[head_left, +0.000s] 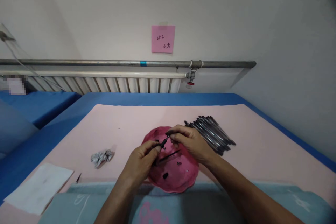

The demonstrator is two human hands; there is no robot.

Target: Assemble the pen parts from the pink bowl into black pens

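My left hand is closed, its thumb and fingers pinching a small black pen part that looks like a cap with a clip. Close by, my right hand is closed too; its fingertips meet at the upper end of that part, on a tiny dark piece I cannot make out. Both hands are over a red scalloped plate. In it lie a thin black rod like a refill, a short black piece and a small clear-and-dark bit.
Several clear pens with black caps lie side by side right of the plate. To the left are crumpled paper, a white sheet and a small dark sliver. A teal cloth covers the near edge; a radiator stands behind.
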